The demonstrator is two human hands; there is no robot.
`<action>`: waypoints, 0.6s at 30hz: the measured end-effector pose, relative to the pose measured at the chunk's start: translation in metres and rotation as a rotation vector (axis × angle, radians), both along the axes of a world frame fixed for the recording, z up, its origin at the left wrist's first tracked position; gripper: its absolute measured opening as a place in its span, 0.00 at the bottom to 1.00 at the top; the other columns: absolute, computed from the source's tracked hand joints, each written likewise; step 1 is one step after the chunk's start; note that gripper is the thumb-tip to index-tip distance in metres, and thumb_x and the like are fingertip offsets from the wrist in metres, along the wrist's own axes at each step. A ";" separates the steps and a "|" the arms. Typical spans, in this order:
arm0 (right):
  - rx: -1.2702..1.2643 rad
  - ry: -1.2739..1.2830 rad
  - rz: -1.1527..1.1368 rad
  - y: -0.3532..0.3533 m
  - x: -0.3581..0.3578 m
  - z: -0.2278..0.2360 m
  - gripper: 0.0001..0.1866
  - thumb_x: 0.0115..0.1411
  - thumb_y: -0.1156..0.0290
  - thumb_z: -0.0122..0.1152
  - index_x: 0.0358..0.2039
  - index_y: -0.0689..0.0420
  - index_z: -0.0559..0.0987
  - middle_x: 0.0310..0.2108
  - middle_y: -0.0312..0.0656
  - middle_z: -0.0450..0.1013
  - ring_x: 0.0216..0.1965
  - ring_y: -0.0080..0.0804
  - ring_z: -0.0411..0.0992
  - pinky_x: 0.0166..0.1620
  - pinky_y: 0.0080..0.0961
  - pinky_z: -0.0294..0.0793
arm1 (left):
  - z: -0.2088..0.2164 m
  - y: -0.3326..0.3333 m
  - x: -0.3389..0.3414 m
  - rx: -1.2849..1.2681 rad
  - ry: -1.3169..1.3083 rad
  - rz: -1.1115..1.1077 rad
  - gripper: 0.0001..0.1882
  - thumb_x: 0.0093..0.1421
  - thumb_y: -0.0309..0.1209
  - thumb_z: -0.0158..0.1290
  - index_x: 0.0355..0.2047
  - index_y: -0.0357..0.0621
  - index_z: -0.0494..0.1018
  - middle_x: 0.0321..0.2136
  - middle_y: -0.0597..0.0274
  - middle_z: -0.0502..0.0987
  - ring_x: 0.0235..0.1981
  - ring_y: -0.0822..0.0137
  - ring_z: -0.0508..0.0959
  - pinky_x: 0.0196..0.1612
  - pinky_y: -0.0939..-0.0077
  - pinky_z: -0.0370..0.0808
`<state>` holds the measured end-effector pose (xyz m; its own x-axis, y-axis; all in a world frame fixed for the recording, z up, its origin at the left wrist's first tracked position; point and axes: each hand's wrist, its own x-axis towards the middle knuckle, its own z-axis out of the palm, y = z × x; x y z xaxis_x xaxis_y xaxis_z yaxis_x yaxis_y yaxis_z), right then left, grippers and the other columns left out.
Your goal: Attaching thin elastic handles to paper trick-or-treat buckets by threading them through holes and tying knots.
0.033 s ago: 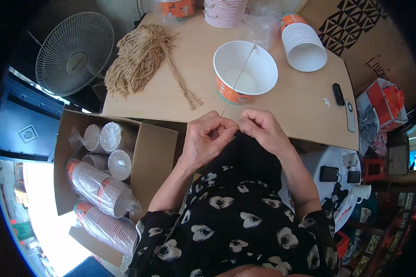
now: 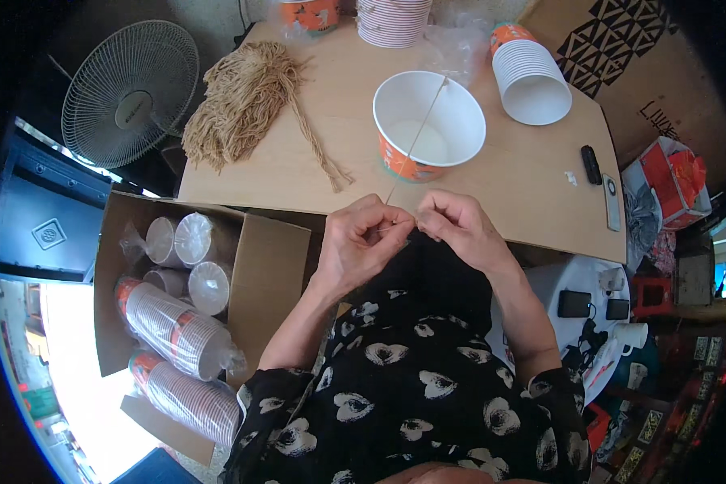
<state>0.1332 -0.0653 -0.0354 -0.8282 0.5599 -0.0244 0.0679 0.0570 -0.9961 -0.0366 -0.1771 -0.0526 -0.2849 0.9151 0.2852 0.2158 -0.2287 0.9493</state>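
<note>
A thin tan string [image 2: 415, 145] runs from the far rim of a white-and-orange paper bucket [image 2: 387, 121] down to my hands at the table's near edge. My left hand [image 2: 359, 240] pinches this string, and a short strand shows between its fingers. Close against those fingertips, my right hand [image 2: 461, 230] is closed in a pinch at the string, its tip largely hidden by the fingers. The bucket stands upright on the table [image 2: 532, 185], with nothing but its pale bottom showing inside. To its left lies a thick bundle of tan strings [image 2: 242, 105], some trailing toward me.
A stack of paper buckets [image 2: 532, 85] lies on its side at the right, and another stack [image 2: 391, 20] stands behind. Left of me, a cardboard box [image 2: 270, 266] holds wrapped bucket stacks. A fan [image 2: 133, 97] stands far left; a black object [image 2: 590, 165] lies near the right edge.
</note>
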 end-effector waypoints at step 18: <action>0.105 0.042 -0.159 0.006 -0.016 -0.002 0.11 0.68 0.68 0.55 0.31 0.62 0.76 0.20 0.29 0.64 0.24 0.15 0.60 0.26 0.19 0.59 | 0.014 0.021 -0.013 -0.018 0.131 0.069 0.05 0.56 0.21 0.64 0.34 0.38 0.83 0.18 0.71 0.68 0.19 0.81 0.65 0.21 0.84 0.58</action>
